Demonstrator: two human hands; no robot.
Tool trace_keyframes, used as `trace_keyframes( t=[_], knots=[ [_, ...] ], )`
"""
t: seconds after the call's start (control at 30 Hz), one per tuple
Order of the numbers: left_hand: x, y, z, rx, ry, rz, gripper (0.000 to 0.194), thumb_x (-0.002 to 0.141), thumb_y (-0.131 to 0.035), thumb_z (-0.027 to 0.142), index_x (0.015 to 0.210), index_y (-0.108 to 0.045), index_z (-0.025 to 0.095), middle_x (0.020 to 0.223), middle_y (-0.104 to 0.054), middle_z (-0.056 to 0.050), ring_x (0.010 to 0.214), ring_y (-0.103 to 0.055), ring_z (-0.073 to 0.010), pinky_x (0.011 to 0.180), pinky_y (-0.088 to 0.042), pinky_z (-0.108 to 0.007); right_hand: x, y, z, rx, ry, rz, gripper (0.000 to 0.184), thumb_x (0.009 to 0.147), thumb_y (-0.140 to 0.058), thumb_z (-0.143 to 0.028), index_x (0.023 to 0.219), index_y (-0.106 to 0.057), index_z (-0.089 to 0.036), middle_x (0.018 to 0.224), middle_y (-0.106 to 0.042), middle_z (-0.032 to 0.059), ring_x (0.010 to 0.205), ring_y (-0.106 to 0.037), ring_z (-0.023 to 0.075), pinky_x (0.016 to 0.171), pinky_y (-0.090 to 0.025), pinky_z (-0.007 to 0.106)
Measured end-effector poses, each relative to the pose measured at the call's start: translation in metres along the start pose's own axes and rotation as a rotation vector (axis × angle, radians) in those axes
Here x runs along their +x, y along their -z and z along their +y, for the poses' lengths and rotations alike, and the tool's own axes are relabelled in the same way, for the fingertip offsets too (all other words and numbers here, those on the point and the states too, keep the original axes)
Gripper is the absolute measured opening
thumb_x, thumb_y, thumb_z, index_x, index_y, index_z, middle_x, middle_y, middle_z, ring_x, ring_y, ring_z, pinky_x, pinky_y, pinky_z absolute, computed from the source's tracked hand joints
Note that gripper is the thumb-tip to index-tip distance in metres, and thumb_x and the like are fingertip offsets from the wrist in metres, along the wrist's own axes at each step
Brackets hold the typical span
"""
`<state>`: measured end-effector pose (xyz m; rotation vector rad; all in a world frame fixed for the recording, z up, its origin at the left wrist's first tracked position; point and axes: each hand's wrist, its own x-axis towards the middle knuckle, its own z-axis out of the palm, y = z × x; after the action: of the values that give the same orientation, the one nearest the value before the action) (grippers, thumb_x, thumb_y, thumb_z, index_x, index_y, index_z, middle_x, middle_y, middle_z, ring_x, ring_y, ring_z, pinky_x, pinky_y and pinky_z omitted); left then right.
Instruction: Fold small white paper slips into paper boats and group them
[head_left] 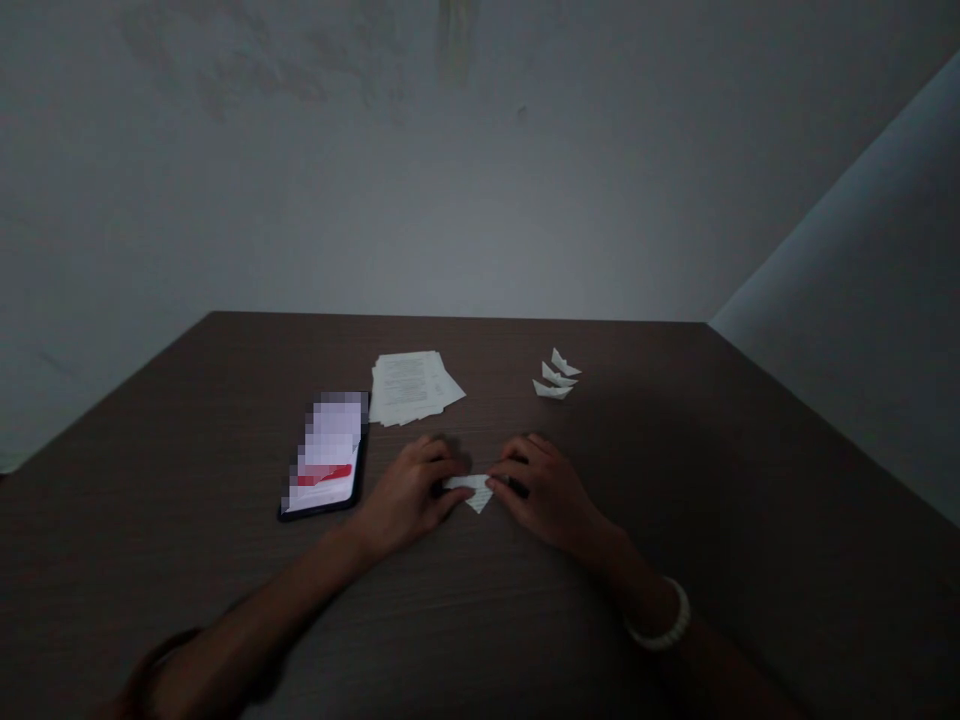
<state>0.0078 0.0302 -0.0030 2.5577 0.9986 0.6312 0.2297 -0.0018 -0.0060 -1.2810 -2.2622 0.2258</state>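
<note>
A small folded piece of paper lies low over the table between my two hands, its tip pointing down toward me. Faint printed lines show on it. My left hand pinches its left end between thumb and fingers. At the other end, my right hand grips the paper in the same way, thumb toward me. Parts of both ends are hidden under the fingers. Beyond my right hand sit several small folded paper boats, grouped close together.
A stack of printed paper sheets lies beyond my left hand, its edges uneven. Left of that hand is a phone with its screen lit and partly blurred. The dark brown table meets a grey wall at the back.
</note>
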Motion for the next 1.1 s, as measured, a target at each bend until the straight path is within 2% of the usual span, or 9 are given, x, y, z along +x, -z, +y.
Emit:
trace_keyframes(
  t=[0.1, 0.3, 0.43, 0.57, 0.73, 0.83, 0.93, 1.1],
  knots=[
    [0.001, -0.001, 0.0, -0.02, 0.027, -0.002, 0.02, 0.085, -0.068, 0.033, 0.097, -0.069, 0.017, 0.092, -0.061, -0.007, 0.091, -0.054, -0.0233, 0.083, -0.047, -0.04, 0.001, -0.001, 0.002, 0.021, -0.046, 0.017, 0.005, 0.086, -0.068, -0.025, 0.087, -0.067, -0.02, 0.092, -0.062, 0.0044, 0.09, -0.053, 0.0203, 0.081, -0.042, 0.035],
    [0.0, -0.004, -0.004, -0.026, 0.022, 0.003, 0.02, 0.085, -0.067, 0.033, 0.099, -0.066, 0.018, 0.093, -0.058, -0.006, 0.091, -0.053, -0.0231, 0.082, -0.046, -0.04, 0.003, -0.003, 0.002, 0.09, -0.081, 0.028, 0.015, 0.078, -0.075, -0.021, 0.084, -0.06, -0.02, 0.09, -0.063, 0.0032, 0.09, -0.054, 0.0207, 0.08, -0.041, 0.034],
    [0.0, -0.002, 0.0, -0.049, 0.015, -0.002, 0.014, 0.087, -0.064, 0.031, 0.092, -0.065, 0.017, 0.092, -0.056, -0.006, 0.089, -0.052, -0.0222, 0.08, -0.046, -0.037, 0.003, -0.006, 0.002, 0.159, -0.097, 0.033, 0.017, 0.077, -0.076, -0.017, 0.079, -0.06, -0.02, 0.08, -0.064, 0.0005, 0.081, -0.055, 0.0189, 0.074, -0.04, 0.032],
    [0.0, 0.002, 0.006, -0.126, 0.009, 0.023, 0.014, 0.087, -0.063, 0.028, 0.095, -0.064, 0.017, 0.1, -0.058, -0.006, 0.095, -0.053, -0.022, 0.085, -0.046, -0.038, 0.003, -0.007, 0.0, 0.227, -0.108, 0.084, 0.015, 0.078, -0.075, -0.015, 0.077, -0.061, -0.021, 0.073, -0.062, -0.0012, 0.071, -0.056, 0.0162, 0.068, -0.04, 0.029],
    [0.0, 0.006, 0.008, -0.162, -0.01, 0.08, 0.016, 0.093, -0.054, 0.026, 0.09, -0.067, 0.018, 0.086, -0.062, -0.004, 0.084, -0.055, -0.0192, 0.078, -0.046, -0.034, 0.004, -0.004, -0.002, 0.275, -0.054, 0.192, 0.014, 0.08, -0.071, -0.014, 0.075, -0.06, -0.021, 0.073, -0.064, -0.0014, 0.068, -0.057, 0.0145, 0.067, -0.043, 0.028],
    [-0.001, 0.006, 0.005, -0.171, -0.058, 0.142, 0.019, 0.095, -0.052, 0.025, 0.089, -0.068, 0.018, 0.087, -0.063, -0.005, 0.084, -0.055, -0.0186, 0.076, -0.044, -0.033, 0.004, -0.002, -0.002, 0.282, -0.011, 0.246, 0.009, 0.082, -0.069, -0.015, 0.083, -0.063, -0.022, 0.075, -0.066, -0.0005, 0.07, -0.059, 0.0153, 0.068, -0.045, 0.029],
    [-0.003, 0.004, 0.003, -0.147, -0.104, 0.17, 0.019, 0.095, -0.052, 0.024, 0.094, -0.07, 0.019, 0.089, -0.062, -0.005, 0.084, -0.053, -0.0181, 0.074, -0.043, -0.033, 0.003, -0.002, -0.002, 0.284, 0.038, 0.257, 0.006, 0.085, -0.067, -0.019, 0.089, -0.066, -0.023, 0.078, -0.067, 0.0009, 0.073, -0.06, 0.0162, 0.071, -0.046, 0.031],
    [-0.004, 0.004, 0.004, -0.076, -0.154, 0.193, 0.019, 0.094, -0.052, 0.02, 0.096, -0.071, 0.018, 0.087, -0.061, -0.006, 0.082, -0.052, -0.0186, 0.071, -0.043, -0.032, 0.001, -0.002, -0.001, 0.185, 0.118, 0.229, 0.008, 0.087, -0.064, -0.017, 0.084, -0.069, -0.023, 0.079, -0.067, 0.0022, 0.076, -0.057, 0.0168, 0.069, -0.046, 0.03]
  ],
)
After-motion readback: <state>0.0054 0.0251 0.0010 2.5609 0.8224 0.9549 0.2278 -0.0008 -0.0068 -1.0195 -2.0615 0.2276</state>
